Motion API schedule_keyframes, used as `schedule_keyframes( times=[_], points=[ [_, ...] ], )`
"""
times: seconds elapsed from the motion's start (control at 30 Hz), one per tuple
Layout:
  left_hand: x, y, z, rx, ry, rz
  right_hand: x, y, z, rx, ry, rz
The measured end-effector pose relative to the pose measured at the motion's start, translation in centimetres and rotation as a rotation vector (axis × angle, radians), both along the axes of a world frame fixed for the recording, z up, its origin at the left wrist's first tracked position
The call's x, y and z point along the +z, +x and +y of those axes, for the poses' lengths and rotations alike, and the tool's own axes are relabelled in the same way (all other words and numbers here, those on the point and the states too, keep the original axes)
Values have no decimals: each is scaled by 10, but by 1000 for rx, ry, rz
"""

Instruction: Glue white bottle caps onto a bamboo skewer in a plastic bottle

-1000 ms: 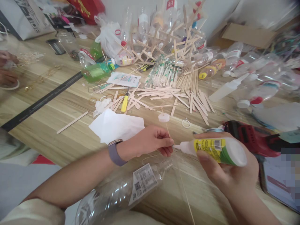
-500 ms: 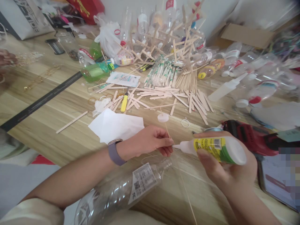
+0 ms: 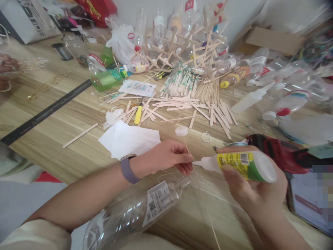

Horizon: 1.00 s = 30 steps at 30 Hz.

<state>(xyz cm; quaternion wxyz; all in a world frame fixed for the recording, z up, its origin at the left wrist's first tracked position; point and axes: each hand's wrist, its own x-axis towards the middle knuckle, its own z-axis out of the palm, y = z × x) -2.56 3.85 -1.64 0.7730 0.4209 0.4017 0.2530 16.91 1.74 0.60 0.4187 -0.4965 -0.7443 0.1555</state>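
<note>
My left hand (image 3: 166,157), with a grey watch on the wrist, pinches a thin wooden skewer (image 3: 186,144) that carries a white bottle cap (image 3: 181,131) at its upper end. My right hand (image 3: 253,187) grips a white glue bottle (image 3: 241,166) with a yellow-green label, lying sideways. Its nozzle tip touches the skewer right at my left fingertips. A clear plastic bottle (image 3: 135,211) lies below my hands near the table's front edge, neck pointing toward the skewer.
Several popsicle sticks (image 3: 182,107) and wrapped sticks litter the wooden table (image 3: 52,132), with a stick structure and plastic bottles behind. A white tissue (image 3: 128,139), a yellow knife (image 3: 138,114) and a red tool (image 3: 275,151) lie nearby. Another person's hands (image 3: 6,74) show at far left.
The glue bottle and my right hand have shifted very slightly to the right; my left hand keeps the skewer in the same place.
</note>
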Motion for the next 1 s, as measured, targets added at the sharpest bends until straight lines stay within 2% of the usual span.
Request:
schedule_keyframes(
  times=[0.33, 1.0],
  points=[
    [0, 0, 0, 1, -19, -10, 1, -2, 0, -47, -14, 29],
    [0, 0, 0, 3, -37, -22, 0, 0, -1, -47, -3, -23]
  ],
)
